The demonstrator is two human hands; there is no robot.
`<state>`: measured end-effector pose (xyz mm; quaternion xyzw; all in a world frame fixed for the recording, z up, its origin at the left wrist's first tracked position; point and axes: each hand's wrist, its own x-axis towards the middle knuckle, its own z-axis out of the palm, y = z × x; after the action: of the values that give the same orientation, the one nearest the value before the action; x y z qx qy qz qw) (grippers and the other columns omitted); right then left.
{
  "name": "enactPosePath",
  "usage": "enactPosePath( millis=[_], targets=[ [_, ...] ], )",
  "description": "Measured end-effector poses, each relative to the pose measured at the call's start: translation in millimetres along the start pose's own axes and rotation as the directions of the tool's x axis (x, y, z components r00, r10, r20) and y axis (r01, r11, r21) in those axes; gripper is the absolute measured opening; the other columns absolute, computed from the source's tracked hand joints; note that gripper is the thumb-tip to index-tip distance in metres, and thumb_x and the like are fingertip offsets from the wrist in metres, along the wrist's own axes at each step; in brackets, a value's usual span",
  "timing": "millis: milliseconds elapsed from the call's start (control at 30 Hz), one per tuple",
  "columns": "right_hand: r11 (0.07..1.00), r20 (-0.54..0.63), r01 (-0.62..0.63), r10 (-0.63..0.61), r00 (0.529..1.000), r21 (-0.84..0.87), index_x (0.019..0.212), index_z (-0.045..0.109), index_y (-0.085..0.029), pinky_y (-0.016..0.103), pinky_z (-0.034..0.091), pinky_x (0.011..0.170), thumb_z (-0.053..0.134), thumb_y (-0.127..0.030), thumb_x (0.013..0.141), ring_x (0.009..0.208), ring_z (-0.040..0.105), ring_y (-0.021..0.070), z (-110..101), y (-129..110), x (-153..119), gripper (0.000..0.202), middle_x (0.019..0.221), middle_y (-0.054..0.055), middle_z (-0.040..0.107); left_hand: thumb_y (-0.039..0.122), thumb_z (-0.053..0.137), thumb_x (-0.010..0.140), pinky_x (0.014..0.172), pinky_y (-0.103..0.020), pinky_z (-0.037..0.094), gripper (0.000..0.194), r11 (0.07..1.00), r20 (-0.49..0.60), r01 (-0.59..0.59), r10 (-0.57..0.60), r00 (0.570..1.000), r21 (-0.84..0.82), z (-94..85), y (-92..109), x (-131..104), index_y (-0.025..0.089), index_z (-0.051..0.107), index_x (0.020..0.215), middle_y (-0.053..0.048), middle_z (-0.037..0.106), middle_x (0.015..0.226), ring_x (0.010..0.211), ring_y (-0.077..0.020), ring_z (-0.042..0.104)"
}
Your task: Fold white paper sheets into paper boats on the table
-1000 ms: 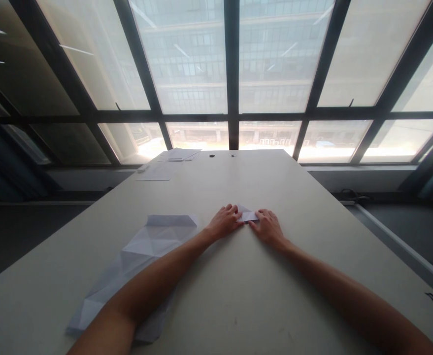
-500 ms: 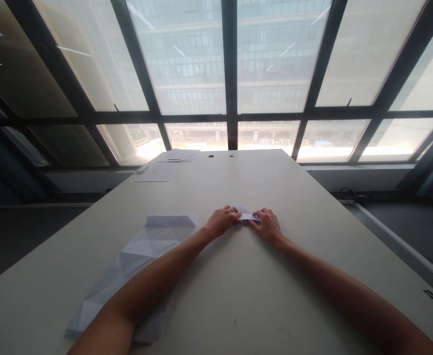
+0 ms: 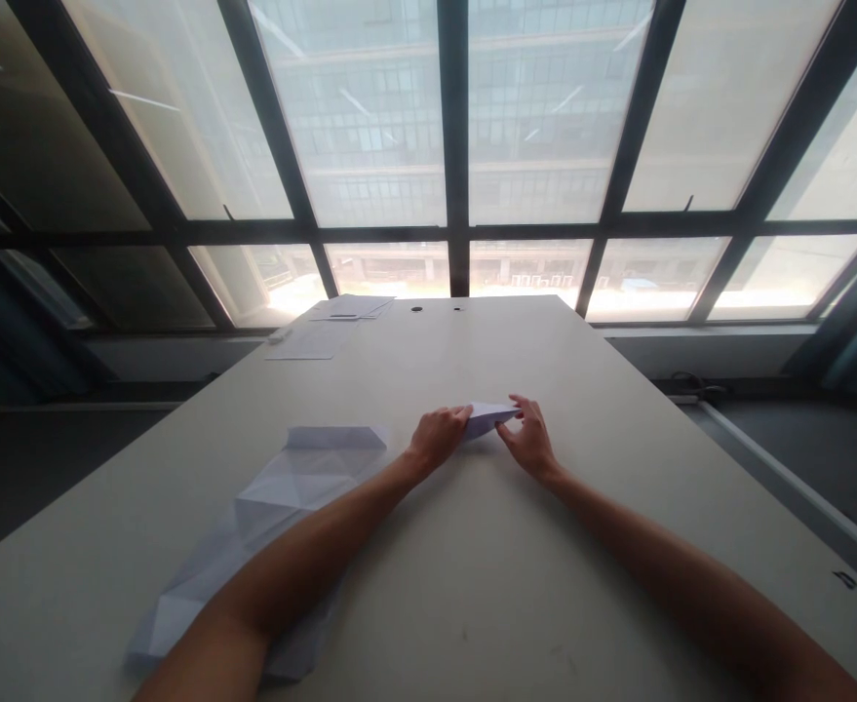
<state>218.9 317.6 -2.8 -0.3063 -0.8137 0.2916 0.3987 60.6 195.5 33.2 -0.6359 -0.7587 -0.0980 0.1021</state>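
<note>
A small folded piece of white paper (image 3: 485,417) is held tilted just above the table in front of me, tapering to a point on its right. My left hand (image 3: 439,436) is closed on its left end, thumb lying along the near side. At the right end, my right hand (image 3: 531,439) has the pointed tip between its thumb and bent fingers, with the index finger lifted off. How firmly the right fingers press cannot be made out. Under and beside my left forearm lies a large creased sheet of white paper (image 3: 289,483), partly hidden by the arm.
The long white table (image 3: 472,585) reaches to the windows. At its far left lie several flat paper sheets (image 3: 303,341) and a small pale object (image 3: 279,335). Two dark holes (image 3: 417,309) show near the far edge. A dark mark (image 3: 844,580) sits near the right edge.
The folded paper has been lifted off the table and turned, showing a broader tapered face. My left hand has closed round its left end, while my right fingers have spread more and moved to its tip.
</note>
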Motion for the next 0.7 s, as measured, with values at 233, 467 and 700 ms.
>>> enactPosePath(
  millis=[233,467,700],
  targets=[
    [0.926,0.177,-0.095,0.031,0.984,0.366,0.109,0.056,-0.015,0.030,0.052,0.064,0.063,-0.042,0.079,0.071,0.065,0.0200,4,1,4,0.041,0.082,0.006,0.069,0.026,0.045,0.097,0.085,-0.035,0.053,0.036,0.962,-0.183,0.039,-0.091,0.979,-0.269,8.4,4,1,0.022,0.058,0.131,-0.010,0.070,0.115,0.095,-0.0245,0.069],
    [0.960,0.236,-0.038,-0.029,0.971,0.276,0.110,0.064,-0.016,0.026,0.050,0.061,0.050,-0.031,0.085,0.067,0.064,0.0173,0,1,1,0.032,0.078,0.004,0.071,0.016,0.050,0.089,0.085,-0.030,0.055,0.039,0.690,-0.235,0.018,-0.271,0.933,-0.724,23.1,-1,7,0.017,0.063,0.125,-0.007,0.069,0.118,0.095,-0.0188,0.069],
    [0.978,0.229,-0.042,-0.006,0.973,0.203,0.113,0.069,-0.018,0.034,0.051,0.086,0.045,-0.019,0.080,0.099,0.065,0.0221,-2,8,8,0.041,0.111,0.007,0.072,0.007,0.043,0.081,0.079,-0.033,0.059,0.045,0.581,-0.073,0.118,-0.295,0.953,-0.806,31.4,-14,11,0.012,0.068,0.118,-0.008,0.073,0.108,0.091,-0.0197,0.070]
  ],
)
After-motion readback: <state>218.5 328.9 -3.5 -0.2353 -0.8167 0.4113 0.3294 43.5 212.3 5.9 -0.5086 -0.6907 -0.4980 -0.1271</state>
